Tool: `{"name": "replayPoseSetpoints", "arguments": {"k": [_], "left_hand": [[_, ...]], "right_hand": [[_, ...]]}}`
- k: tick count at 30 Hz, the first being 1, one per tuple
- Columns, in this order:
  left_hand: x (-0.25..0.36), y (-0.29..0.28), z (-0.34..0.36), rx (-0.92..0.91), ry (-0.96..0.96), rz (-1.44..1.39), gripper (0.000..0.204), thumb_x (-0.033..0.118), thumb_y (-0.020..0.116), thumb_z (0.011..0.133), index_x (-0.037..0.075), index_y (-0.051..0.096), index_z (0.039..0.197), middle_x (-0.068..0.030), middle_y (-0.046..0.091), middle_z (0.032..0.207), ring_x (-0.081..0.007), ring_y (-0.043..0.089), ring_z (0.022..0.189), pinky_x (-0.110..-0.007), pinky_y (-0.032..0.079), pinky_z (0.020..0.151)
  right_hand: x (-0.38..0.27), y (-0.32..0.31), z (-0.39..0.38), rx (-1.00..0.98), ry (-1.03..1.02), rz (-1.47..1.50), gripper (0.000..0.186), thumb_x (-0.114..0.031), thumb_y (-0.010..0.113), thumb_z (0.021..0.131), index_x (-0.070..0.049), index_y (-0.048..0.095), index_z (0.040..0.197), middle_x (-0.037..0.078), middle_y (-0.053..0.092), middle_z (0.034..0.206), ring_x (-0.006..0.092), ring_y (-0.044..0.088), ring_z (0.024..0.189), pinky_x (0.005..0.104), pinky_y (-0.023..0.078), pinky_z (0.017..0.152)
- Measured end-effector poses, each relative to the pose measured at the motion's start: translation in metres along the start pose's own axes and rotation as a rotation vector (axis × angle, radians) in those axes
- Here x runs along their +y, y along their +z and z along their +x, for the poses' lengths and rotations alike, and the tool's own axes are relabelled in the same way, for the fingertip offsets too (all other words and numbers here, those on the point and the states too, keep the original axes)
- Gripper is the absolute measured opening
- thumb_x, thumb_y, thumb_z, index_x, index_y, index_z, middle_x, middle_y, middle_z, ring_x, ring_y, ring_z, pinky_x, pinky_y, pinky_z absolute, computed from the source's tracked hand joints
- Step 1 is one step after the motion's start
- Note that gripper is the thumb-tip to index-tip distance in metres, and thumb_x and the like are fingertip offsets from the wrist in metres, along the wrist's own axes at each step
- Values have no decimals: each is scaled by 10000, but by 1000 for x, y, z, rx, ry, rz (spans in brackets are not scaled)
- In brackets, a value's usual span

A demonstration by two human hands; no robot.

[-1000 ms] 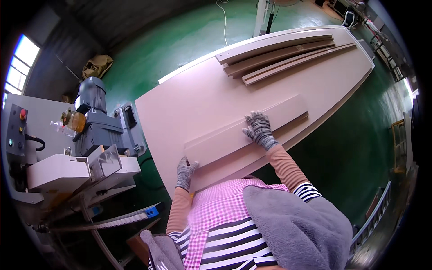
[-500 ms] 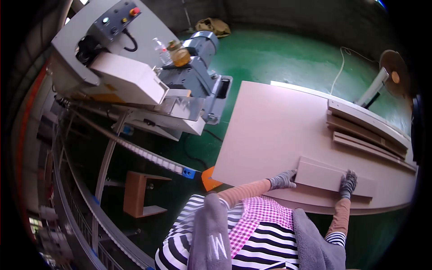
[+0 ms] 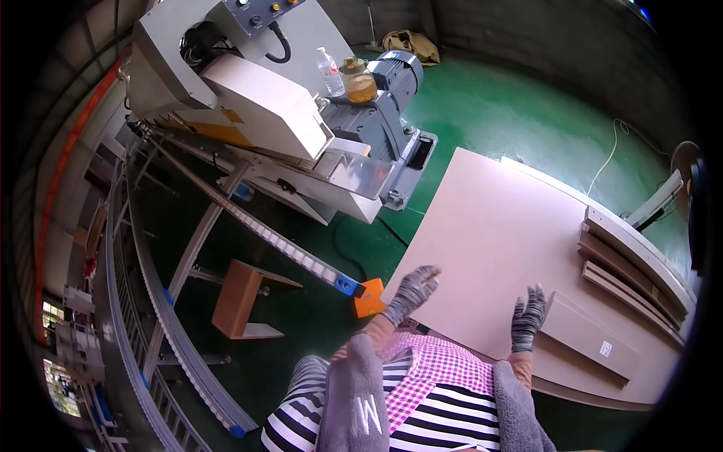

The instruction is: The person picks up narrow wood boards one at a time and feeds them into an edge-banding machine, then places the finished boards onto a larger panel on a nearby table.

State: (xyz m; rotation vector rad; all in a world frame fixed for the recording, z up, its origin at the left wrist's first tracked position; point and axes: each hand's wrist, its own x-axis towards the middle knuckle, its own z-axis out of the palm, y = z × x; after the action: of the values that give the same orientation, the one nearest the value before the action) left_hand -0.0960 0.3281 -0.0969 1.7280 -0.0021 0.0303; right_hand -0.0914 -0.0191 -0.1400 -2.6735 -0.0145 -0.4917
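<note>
My left hand, in a grey knit glove, is over the near left edge of a large pale board. Its fingers are loosely bent and nothing shows in them. My right hand, gloved alike, has its fingers spread and is empty. It is just left of a flat pale panel that lies on the large board. A small white label is on the panel's face. Whether either hand touches the large board, I cannot tell.
Narrow boards are stacked at the right. On the left stands a machine with a motor, a bottle and a jar. A roller rail reaches toward an orange block.
Both hands have come off the narrow panels and moved left. The view has turned left. A white label now shows on the panel, where the surface was plain before.
</note>
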Motion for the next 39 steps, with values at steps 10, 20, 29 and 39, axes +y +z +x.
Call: {"name": "replayPoseSetpoints", "arguments": {"k": [10,20,29,39], "left_hand": [[5,-176,-30,700,133,731,327,139,621,876,43,635,1188,-167,655,1139,-311,629,1053,-386,482,964],[2,-178,-27,654,132,999,287,191,638,857,82,684,1118,-142,686,1056,-315,650,965,-404,507,894],[10,-178,-26,684,170,947,247,148,635,844,70,703,1068,-135,699,1003,-304,664,918,-397,519,866],[5,-181,-25,696,267,891,248,89,642,779,69,706,1018,-134,690,944,-309,660,851,-412,526,812]], "right_hand": [[-94,32,33,-269,-160,454,273,-162,621,897,-25,647,1132,181,633,1182,346,589,1119,428,446,1003],[-174,45,91,-331,-368,477,286,-150,654,873,-32,644,1133,184,640,1148,339,599,1105,418,469,972],[-223,66,119,-472,-446,455,394,-178,688,863,-32,603,1219,193,606,1228,344,557,1183,409,436,1021],[-274,88,155,-524,-535,407,855,-393,798,728,-16,418,1394,244,451,1404,404,440,1294,458,377,1079]]}}
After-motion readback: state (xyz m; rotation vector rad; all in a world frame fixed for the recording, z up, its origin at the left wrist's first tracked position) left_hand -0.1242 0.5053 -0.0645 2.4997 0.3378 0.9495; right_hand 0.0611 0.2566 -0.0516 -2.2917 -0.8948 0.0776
